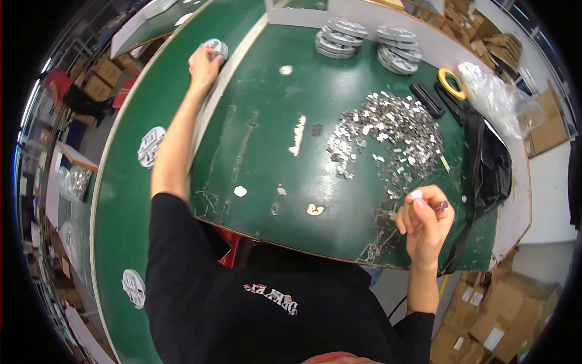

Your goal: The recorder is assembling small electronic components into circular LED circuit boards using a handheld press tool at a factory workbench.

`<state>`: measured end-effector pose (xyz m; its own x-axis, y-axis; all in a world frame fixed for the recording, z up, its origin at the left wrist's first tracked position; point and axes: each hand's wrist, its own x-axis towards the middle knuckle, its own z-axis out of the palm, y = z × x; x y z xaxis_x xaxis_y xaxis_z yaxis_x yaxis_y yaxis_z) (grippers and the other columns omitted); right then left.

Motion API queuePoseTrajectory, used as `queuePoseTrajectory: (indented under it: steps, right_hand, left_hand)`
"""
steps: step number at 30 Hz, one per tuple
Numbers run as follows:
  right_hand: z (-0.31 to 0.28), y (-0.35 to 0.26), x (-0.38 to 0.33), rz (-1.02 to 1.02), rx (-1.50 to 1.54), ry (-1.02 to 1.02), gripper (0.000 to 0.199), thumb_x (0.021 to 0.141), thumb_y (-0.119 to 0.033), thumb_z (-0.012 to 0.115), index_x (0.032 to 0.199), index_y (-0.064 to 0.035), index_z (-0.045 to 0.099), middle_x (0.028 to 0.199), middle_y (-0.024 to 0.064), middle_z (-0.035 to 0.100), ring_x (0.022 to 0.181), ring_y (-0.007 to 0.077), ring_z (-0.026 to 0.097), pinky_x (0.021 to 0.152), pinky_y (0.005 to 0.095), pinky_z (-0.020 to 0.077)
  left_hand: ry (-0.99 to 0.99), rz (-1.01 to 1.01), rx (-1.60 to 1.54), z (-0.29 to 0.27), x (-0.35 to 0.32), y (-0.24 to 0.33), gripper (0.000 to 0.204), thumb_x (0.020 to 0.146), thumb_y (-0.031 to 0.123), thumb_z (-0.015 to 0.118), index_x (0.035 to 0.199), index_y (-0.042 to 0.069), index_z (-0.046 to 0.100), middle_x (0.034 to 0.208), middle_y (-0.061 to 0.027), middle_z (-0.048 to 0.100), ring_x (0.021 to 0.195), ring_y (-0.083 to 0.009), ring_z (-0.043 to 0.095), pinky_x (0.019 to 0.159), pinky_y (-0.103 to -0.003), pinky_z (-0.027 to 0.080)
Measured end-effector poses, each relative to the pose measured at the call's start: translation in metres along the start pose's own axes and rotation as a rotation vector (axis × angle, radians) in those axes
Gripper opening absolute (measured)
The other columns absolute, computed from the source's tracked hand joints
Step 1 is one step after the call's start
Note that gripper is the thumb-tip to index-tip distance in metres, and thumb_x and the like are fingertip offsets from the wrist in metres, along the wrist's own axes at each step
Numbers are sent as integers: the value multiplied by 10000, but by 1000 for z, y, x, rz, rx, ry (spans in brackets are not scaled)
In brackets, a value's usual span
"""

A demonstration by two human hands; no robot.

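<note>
My left hand (204,70) is stretched far out over the green belt on the left. Its fingers are closed on a round grey plastic part (217,46) at the belt's inner edge. Close to the table's front right, my right hand (427,221) is raised with thumb and fingers pinched. A small white piece (416,195) shows at the fingertips, and a thin dark rod (441,207) sticks out of the same hand. Just beyond that hand lies a spread pile of small metallic pieces (400,130) on the green table (260,164).
More round grey parts (150,147) lie along the green belt (130,200). At the back stand two stacks of such parts (341,37). To the right are yellow tape (451,84), a black stapler-like object (427,100), a black bag (490,164) and clear plastic (494,100). Far left, a person (73,97).
</note>
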<state>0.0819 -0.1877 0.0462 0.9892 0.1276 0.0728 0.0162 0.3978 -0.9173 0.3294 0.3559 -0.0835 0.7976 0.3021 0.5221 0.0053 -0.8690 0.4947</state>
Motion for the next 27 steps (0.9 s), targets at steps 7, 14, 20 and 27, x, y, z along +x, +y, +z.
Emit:
queuePoseTrajectory:
  steps: [7,14,20,27]
  right_hand:
    - [-38,-29,14,83,-440,20,107,896,-26,616,970,42,653,579,19,488,468,71,396,451,217,362]
    - [-38,3,41,-116,-1297,-267,169,844,-107,694,971,-4,655,844,72,602,660,202,565,594,307,457]
    - [-38,41,44,-166,-1501,-223,171,849,-134,687,931,5,631,875,94,607,706,264,598,636,346,483]
    - [-35,25,39,-209,-1177,-181,103,876,-79,669,919,8,634,846,90,649,548,170,526,507,273,440]
  left_hand:
    - [-488,532,-273,-108,-116,183,143,818,56,690,894,45,570,1429,-128,532,1392,-354,405,1126,-447,357]
    - [-685,527,-97,-153,-189,226,577,707,152,794,1219,52,547,1499,-178,415,1423,-374,347,1152,-462,328]
    - [-740,269,-60,-116,-199,244,1026,591,216,869,1477,59,377,1476,-207,401,1400,-370,357,1138,-430,348]
    - [-582,495,-119,-142,-189,289,1096,569,237,886,1496,31,338,1429,-205,430,1297,-360,427,1103,-418,380]
